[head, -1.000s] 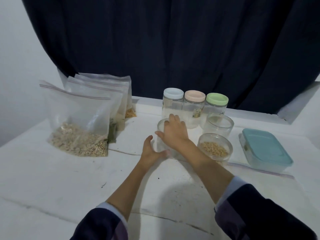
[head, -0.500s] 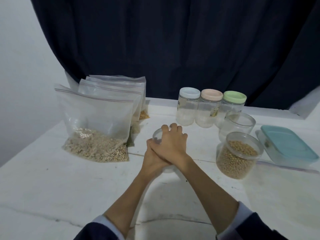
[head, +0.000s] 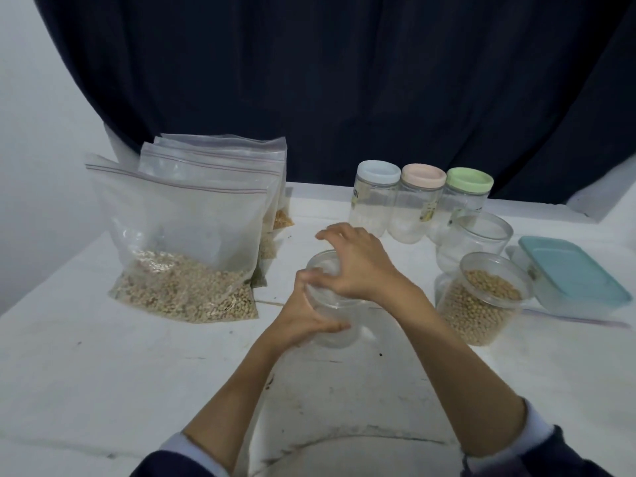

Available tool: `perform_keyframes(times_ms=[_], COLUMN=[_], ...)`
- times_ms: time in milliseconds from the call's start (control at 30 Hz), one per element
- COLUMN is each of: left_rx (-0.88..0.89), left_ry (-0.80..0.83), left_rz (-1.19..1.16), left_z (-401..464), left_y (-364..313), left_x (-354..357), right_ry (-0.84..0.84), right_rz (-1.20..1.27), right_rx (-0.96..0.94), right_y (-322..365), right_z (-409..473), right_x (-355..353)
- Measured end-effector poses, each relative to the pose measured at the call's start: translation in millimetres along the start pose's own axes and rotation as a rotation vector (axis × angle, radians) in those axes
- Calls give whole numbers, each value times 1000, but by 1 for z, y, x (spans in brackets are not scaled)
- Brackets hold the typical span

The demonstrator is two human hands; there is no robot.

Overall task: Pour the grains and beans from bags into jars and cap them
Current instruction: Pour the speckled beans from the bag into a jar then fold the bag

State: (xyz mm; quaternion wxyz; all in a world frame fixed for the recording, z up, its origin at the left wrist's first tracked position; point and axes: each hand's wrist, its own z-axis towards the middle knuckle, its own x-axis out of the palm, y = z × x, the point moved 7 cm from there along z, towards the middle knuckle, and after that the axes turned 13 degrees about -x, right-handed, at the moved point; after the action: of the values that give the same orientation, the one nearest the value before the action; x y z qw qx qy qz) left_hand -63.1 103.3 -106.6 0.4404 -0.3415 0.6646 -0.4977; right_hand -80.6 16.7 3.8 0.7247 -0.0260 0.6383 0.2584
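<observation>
An empty clear jar (head: 333, 325) stands at the table's middle. My left hand (head: 303, 315) grips its side from the left. My right hand (head: 358, 263) curls over its open rim from above, thumb and fingers on the edge. Right of it an uncapped jar full of tan beans (head: 480, 304) stands, with another empty uncapped jar (head: 473, 242) behind. Three capped jars line the back: white lid (head: 378, 172), pink lid (head: 423, 175), green lid (head: 468, 179). At left a zip bag of pale grain (head: 179, 242) stands in front of further bags (head: 241, 160).
A rectangular box with a teal lid (head: 568, 270) sits at the right edge of the white table (head: 103, 373). A flat empty zip bag (head: 578, 320) lies under it. A dark curtain hangs behind the table.
Both hands have drawn the empty jar nearer and to the middle. The right hand's fingers have lifted and spread over the rim; the camera view has shifted left and down.
</observation>
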Motion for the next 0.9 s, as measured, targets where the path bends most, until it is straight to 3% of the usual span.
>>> perform_keyframes(times_ms=[33, 100, 267, 333, 433, 467, 533, 633, 800, 900], left_rx=[2, -4, -10, -16, -34, -34, -33, -25, -15, -15], left_ry=[-1, 6, 20, 18, 18, 15, 8, -2, -10, -3], left_rz=[13, 8, -44, -55, -47, -43, -33, -38, -65, -85], left_z=[1, 2, -2, -3, -3, -3, -3, -2, -2, -5], left_y=[1, 2, -1, 1, 3, 3, 4, 5, 4, 2], left_x=[0, 0, 1, 0, 1, 1, 0, 0, 2, 3], right_ry=[132, 194, -43, -271, -708, -741, -697, -672, -791, -648], right_rz=[-91, -21, 206, 530, 1384, 1645, 1849, 1791, 1363, 1116], right_rx=[27, 34, -109, -80, 171, 252, 378, 563, 754, 836], right_y=[-5, -7, -4, -14, -61, -75, -91, -108, -129, -135], right_z=[-1, -2, 3, -1, -22, -27, -41, -59, -88, -102], right_x=[9, 18, 9, -8, -19, -11, 3, 28, 41, 53])
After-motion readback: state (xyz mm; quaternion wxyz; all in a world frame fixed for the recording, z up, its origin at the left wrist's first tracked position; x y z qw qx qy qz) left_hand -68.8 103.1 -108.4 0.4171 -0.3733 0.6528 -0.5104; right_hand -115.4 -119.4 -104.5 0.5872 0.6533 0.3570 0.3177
